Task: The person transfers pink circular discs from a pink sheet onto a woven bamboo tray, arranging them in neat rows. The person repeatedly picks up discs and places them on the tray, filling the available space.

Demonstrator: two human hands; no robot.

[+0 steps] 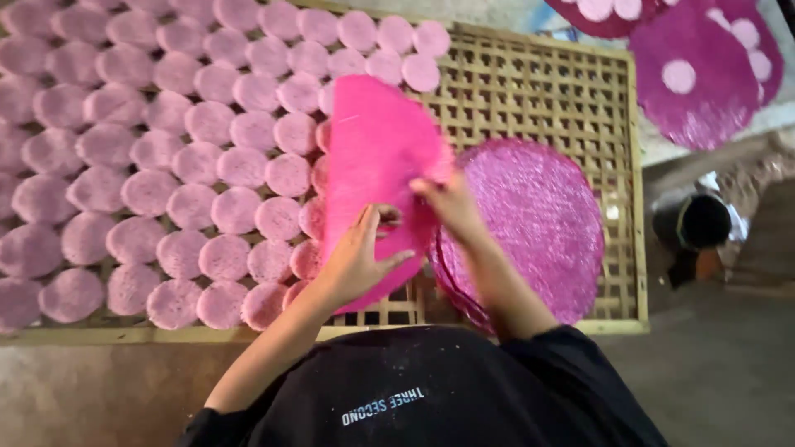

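Currently the bright pink sheet (373, 165), thin, smooth and rounded, stands tilted up over the middle of the bamboo lattice rack (538, 83), its lower edge just above the rack's near rail. Left hand (360, 257) lies flat against the sheet's lower face, fingers spread, thumb toward the right; whether it pinches the edge or only presses, cannot tell. Right hand (447, 203) is closed on the sheet's right edge, fingers curled over the rim where it meets the large round textured mat (530, 228), darker magenta and glittery, which lies flat on the rack just to the right; the sheet overlaps the mat's left margin. Progress, judged from the layout: the rack's left and upper parts are already covered with pale pink fuzzy discs (166, 165), laid in close, overlapping rows from the far edge down to the near rail. The right third shows bare lattice around and beyond the mat, so filling looks well over half done, with that portion left. No disc is visible on the sheet's facing side; its far side is hidden. Beyond the rack at upper right, two more dark magenta mats (704, 83) carry a few pale discs each. A dark round object (704, 222) sits on the floor right of the rack; its kind is unclear. Black sleeves and shirt fill the lower frame.
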